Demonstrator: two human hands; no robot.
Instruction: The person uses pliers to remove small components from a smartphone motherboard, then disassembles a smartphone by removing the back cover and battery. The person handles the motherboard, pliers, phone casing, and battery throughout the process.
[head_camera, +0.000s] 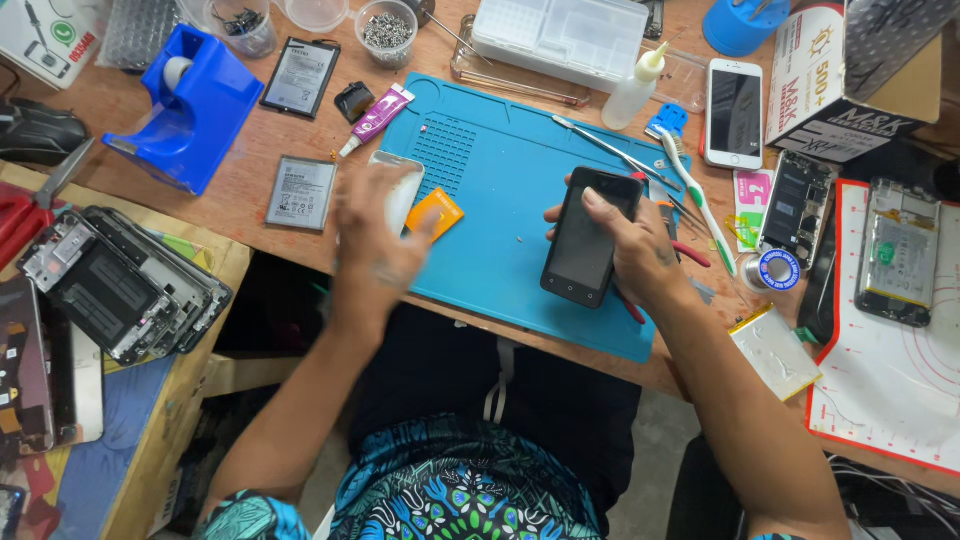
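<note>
the right hand (640, 250) is gripping a black smartphone (588, 240) over the blue repair mat (500, 200), fingers (600, 200) curling round its top edge. the left hand (375, 225) is blurring above a white phone part (400, 190) beside an orange card (435, 212); i cannot tell its grip.

Surface: brown wooden workbench (290, 215).
Under the grip: blue rubber repair mat (500, 170).
Beyond the grip: white plastic squeeze bottle (636, 88), white smartphone (734, 112).
Far across from the grip: blue plastic tape dispenser (190, 105), two flat grey batteries (300, 192).
</note>
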